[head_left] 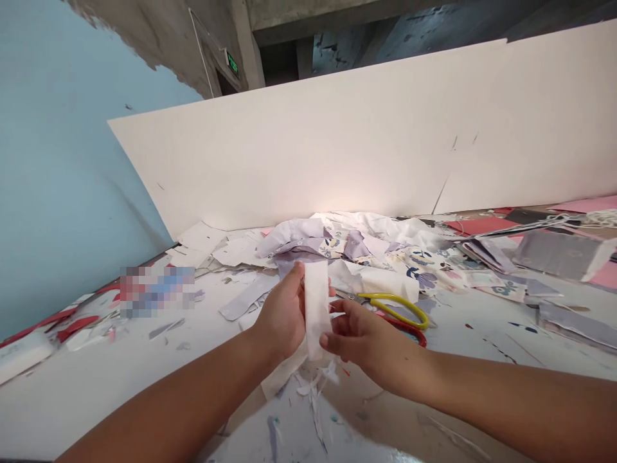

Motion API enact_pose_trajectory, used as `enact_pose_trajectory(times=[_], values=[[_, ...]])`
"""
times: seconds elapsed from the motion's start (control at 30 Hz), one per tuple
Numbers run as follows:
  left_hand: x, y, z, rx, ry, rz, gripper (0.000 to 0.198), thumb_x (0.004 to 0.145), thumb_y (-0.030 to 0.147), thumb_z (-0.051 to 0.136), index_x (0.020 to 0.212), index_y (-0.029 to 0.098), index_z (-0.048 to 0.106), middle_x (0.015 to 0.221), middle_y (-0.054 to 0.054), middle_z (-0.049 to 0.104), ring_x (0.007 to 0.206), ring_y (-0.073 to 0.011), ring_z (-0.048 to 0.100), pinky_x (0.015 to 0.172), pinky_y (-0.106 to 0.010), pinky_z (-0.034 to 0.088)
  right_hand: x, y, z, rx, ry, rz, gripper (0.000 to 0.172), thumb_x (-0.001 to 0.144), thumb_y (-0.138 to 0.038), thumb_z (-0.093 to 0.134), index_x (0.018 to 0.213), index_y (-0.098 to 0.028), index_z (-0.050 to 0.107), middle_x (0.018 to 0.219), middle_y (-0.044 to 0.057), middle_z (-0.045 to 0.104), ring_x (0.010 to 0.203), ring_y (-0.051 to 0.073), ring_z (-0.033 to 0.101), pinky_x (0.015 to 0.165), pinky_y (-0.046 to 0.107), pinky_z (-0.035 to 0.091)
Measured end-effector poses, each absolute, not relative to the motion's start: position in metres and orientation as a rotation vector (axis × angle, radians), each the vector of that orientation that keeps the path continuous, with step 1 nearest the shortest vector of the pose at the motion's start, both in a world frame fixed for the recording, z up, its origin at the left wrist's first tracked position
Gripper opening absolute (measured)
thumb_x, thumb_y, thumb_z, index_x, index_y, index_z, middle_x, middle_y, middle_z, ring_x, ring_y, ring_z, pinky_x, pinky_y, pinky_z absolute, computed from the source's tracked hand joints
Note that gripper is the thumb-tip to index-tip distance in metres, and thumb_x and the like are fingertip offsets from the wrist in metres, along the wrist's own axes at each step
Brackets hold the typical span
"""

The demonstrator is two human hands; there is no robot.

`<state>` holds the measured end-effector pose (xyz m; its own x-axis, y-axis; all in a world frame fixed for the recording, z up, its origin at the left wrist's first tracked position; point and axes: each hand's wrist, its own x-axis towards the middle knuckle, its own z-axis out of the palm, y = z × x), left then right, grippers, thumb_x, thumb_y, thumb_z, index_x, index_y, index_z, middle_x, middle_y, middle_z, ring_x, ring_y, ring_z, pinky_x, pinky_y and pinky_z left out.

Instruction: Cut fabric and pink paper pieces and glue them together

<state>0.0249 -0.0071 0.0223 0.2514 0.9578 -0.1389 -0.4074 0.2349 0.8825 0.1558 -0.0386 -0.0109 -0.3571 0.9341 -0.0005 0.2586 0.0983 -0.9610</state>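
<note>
A white strip [317, 308] is held upright above the table, between both hands. Its material cannot be determined. The left hand [284, 315] grips the strip from the side, with the fingers together and wrapped behind it. The right hand [366, 341] is positioned just beside the strip, with the fingers [337, 341] slightly apart and their tips at its lower edge; whether the strip is gripped by them cannot be told.

Yellow-handled scissors [398, 310] are lying near the right hand, and a red handle [407, 329] is seen directly beneath them. Loose scraps [313, 399] are scattered on the white table [96, 399] below the hands. A pile of floral fabric [424, 270] is heaped just beyond the strip. A grey block [562, 254] and pink sheets [482, 225] are placed further right. A white board [308, 148] is propped behind the table, beside a blue wall [62, 161].
</note>
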Motion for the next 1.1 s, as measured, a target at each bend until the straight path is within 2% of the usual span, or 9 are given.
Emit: enact_pose_trajectory(times=[0.1,0.17,0.4,0.53,0.6,0.7,0.8,0.97,1.1], values=[[0.016,0.003,0.026,0.947,0.75,1.17,0.045,0.083,0.049,0.03,0.085,0.013,0.058,0.081,-0.01,0.063,0.071,-0.0186,0.06,0.062,-0.031,0.048,0.153,-0.022,-0.008,-1.114,-1.643,1.38,0.017,0.071,-0.032,0.055,0.078,-0.018,0.049,0.062,-0.004,0.05,0.051,0.008,0.044,0.048,0.02,0.034],[0.008,0.012,0.029,1.051,0.709,1.106,0.047,0.083,0.05,0.028,0.092,0.013,0.056,0.09,-0.012,0.062,0.078,-0.0203,0.06,0.065,-0.033,0.048,0.159,-0.012,-0.002,-1.238,-1.709,1.199,0.021,0.069,-0.035,0.057,0.065,-0.019,0.044,0.055,-0.006,0.04,0.047,0.007,0.035,0.045,0.02,0.027],[-0.005,0.024,0.027,1.237,0.892,0.759,0.045,0.074,0.055,0.043,0.099,0.017,0.052,0.097,-0.01,0.058,0.071,-0.0194,0.061,0.059,-0.032,0.048,0.181,-0.005,0.009,-1.482,-2.0,0.681,0.028,0.063,-0.035,0.061,0.058,-0.019,0.038,0.052,-0.006,0.04,0.048,0.008,0.032,0.043,0.021,0.023],[-0.004,0.022,0.024,1.377,0.978,0.739,0.042,0.068,0.041,0.06,0.103,0.021,0.048,0.084,-0.004,0.058,0.065,-0.0146,0.058,0.059,-0.031,0.049,0.183,-0.003,0.008,-1.48,-2.138,0.496,0.033,0.062,-0.039,0.063,0.055,-0.019,0.037,0.052,-0.005,0.039,0.049,0.009,0.031,0.043,0.021,0.021],[-0.005,0.023,0.023,1.48,1.05,0.728,0.042,0.065,0.034,0.064,0.103,0.021,0.049,0.082,-0.003,0.059,0.065,-0.0137,0.058,0.06,-0.03,0.048,0.186,0.0,0.008,-1.43,-2.128,0.593,0.038,0.062,-0.044,0.063,0.055,-0.019,0.034,0.051,-0.006,0.035,0.047,0.008,0.029,0.042,0.021,0.02],[-0.005,0.026,0.022,1.553,1.106,0.785,0.031,0.068,0.037,0.059,0.093,0.019,0.054,0.079,-0.002,0.059,0.066,-0.0136,0.06,0.06,-0.026,0.047,0.192,0.007,0.009,-1.339,-1.992,0.878,0.038,0.068,-0.046,0.059,0.057,-0.019,0.034,0.051,-0.007,0.03,0.045,0.006,0.027,0.041,0.019,0.021],[-0.005,0.029,0.021,1.549,1.145,0.88,0.029,0.071,0.044,0.052,0.084,0.018,0.056,0.08,-0.002,0.057,0.068,-0.0141,0.059,0.056,-0.024,0.047,0.196,0.015,0.008,-1.25,-1.728,1.226,0.028,0.075,-0.043,0.054,0.066,-0.019,0.042,0.055,-0.006,0.042,0.046,0.006,0.039,0.043,0.019,0.033],[-0.013,0.035,0.027,1.679,1.273,1.015,0.035,0.069,0.051,0.05,0.077,0.019,0.057,0.077,-0.002,0.053,0.071,-0.0141,0.052,0.056,-0.025,0.048,0.189,0.024,0.008,-1.049,-1.301,1.547,0.018,0.072,-0.029,0.06,0.075,-0.018,0.045,0.076,0.0,0.056,0.062,0.011,0.056,0.063,0.03,0.052],[-0.035,0.039,0.043,1.781,1.332,0.932,0.036,0.067,0.051,0.052,0.085,0.019,0.057,0.074,-0.002,0.057,0.067,-0.0141,0.054,0.058,-0.026,0.047,0.175,0.031,0.02,-1.04,-1.386,1.502,0.022,0.063,-0.01,0.062,0.074,-0.019,0.045,0.061,-0.003,0.055,0.049,0.008,0.053,0.051,0.024,0.05]])
